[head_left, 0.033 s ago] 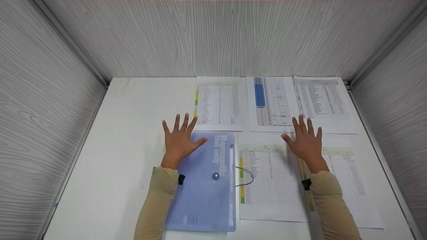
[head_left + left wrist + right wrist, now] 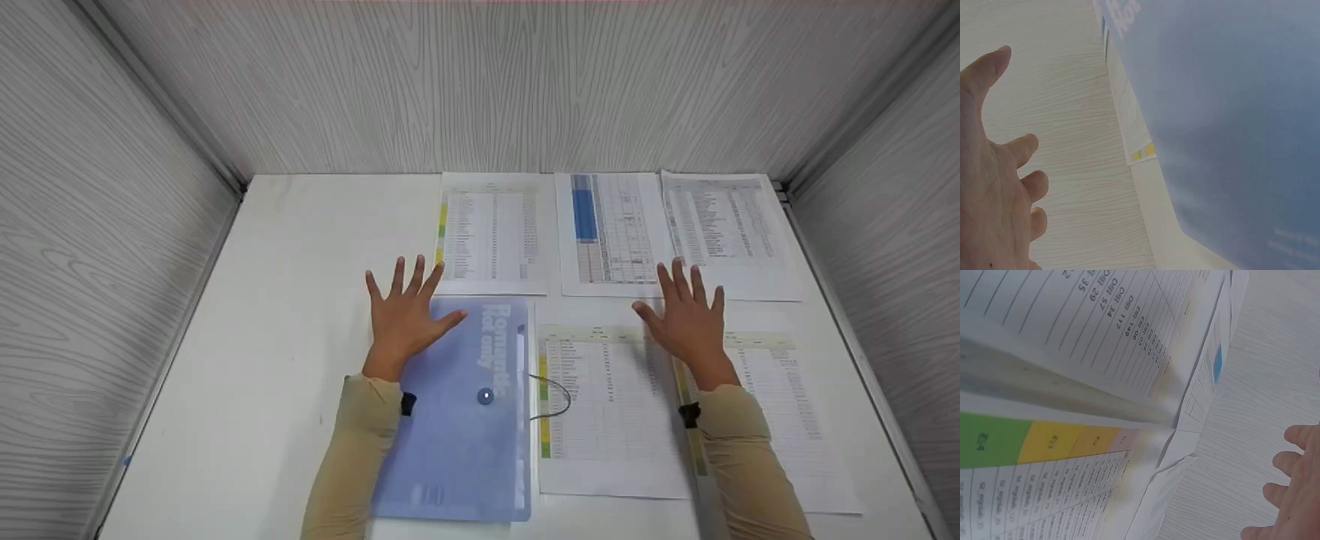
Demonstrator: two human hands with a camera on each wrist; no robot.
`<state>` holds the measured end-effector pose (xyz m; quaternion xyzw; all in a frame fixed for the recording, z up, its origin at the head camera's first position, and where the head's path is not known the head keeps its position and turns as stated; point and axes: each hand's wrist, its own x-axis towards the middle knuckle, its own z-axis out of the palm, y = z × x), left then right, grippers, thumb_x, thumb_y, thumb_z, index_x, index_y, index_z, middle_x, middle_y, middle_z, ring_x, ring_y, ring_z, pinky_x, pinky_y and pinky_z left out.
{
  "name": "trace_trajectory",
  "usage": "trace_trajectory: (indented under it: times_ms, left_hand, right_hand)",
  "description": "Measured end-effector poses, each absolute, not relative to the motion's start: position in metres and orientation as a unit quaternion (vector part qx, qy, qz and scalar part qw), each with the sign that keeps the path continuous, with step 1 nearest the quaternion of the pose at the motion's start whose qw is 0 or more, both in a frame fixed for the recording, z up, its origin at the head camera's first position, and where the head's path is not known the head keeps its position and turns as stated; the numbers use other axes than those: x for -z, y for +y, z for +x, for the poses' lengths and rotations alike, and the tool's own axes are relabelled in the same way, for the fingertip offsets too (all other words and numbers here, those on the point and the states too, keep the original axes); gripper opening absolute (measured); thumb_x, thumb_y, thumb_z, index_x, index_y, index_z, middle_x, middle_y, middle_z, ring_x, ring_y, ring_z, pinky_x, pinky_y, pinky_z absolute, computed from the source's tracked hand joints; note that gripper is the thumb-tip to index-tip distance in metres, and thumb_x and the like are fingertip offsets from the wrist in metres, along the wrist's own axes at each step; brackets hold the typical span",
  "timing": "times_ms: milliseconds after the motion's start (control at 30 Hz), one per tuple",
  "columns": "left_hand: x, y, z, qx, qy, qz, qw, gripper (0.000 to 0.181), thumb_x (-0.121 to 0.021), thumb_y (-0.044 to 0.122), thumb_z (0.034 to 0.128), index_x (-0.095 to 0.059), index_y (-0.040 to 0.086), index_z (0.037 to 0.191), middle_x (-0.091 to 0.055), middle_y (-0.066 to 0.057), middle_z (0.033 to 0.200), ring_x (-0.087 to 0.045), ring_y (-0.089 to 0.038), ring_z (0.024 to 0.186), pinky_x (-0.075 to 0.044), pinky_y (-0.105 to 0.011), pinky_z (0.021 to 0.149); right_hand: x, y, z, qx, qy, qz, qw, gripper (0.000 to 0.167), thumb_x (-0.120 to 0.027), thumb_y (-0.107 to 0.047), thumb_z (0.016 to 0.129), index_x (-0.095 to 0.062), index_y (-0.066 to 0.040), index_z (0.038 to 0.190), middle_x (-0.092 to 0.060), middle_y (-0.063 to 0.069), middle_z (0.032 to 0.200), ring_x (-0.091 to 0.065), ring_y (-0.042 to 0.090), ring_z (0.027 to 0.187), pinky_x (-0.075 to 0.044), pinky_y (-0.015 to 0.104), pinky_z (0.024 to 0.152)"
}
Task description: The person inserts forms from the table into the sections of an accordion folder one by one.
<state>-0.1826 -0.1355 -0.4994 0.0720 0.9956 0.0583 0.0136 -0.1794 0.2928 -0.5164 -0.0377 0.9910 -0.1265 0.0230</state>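
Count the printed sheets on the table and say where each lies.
5 visible. Far row: left sheet, blue-marked middle sheet, right sheet. Near row: inner sheet beside the blue folder, outer sheet partly behind the right sleeve. More may be hidden underneath.

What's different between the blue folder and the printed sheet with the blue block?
Colour: the folder is blue all over, while the sheet is mainly white.
Markings: the folder has large pale lettering and a round button; the sheet has a fine printed grid.
Place: the folder lies at the front, the sheet at the back.
Both lie on the white table.
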Motion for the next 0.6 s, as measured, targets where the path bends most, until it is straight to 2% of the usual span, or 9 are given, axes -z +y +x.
trace_trajectory:
  times_ms: [267, 600]
  left_hand:
    - [0.501, -0.138, -0.178, -0.06, 0.995, 0.074, 0.028, 0.093, -0.035, 0.083, 0.0797, -0.017, 0.03, 0.155, -0.008, -0.002, 0.162, 0.001, -0.028, 0.151, 0.012, -0.065, 0.111]
    - [0.502, -0.142, -0.17, -0.07, 0.994, 0.076, 0.033, 0.094, -0.037, 0.083, 0.0794, -0.019, 0.029, 0.154, -0.01, -0.003, 0.162, -0.003, -0.029, 0.151, 0.011, -0.065, 0.112]
  right_hand:
    - [0.518, 0.28, -0.176, 0.117, 0.992, -0.042, 0.03, 0.089, -0.032, -0.07, 0.092, -0.008, -0.014, 0.156, -0.002, 0.015, 0.162, 0.0, 0.039, 0.149, 0.005, 0.067, 0.112]
    - [0.517, 0.252, -0.17, 0.108, 0.991, -0.07, 0.032, 0.088, -0.04, -0.067, 0.092, -0.01, -0.014, 0.156, -0.006, 0.014, 0.162, -0.003, 0.038, 0.149, 0.0, 0.066, 0.113]
